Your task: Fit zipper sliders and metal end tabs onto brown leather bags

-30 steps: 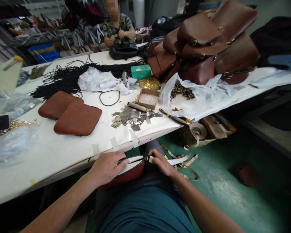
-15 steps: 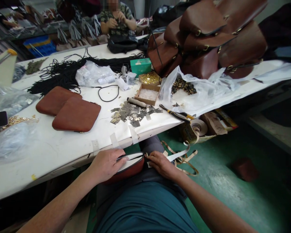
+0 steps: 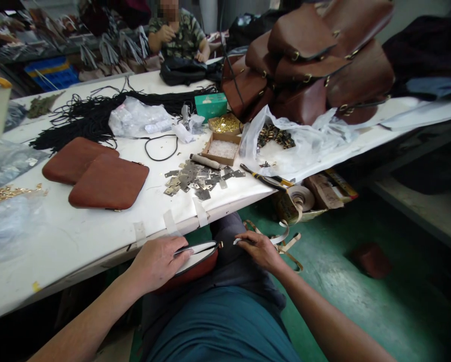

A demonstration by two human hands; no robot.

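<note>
A brown leather bag piece [image 3: 195,266] with a white inner face lies on my lap under the table edge. My left hand [image 3: 155,261] is closed over its left end and holds it down. Just to the right of the piece, my right hand [image 3: 259,249] pinches a pale strip of tape [image 3: 280,239] that trails off to the right. Its fingers are closed on the strip. A small brass fitting shows at the piece's right end.
The white table [image 3: 78,236] carries two brown leather panels [image 3: 97,176], loose metal plates [image 3: 195,178], small boxes of hardware [image 3: 221,148], black cords [image 3: 93,115] and a pile of brown bags [image 3: 308,60]. Another person [image 3: 176,35] sits at the far end. Tape rolls [image 3: 301,198] sit under the table.
My right hand has drawn away from the bag piece's right end toward the right, pulling the pale strip with it. The left hand has stayed on the piece.
</note>
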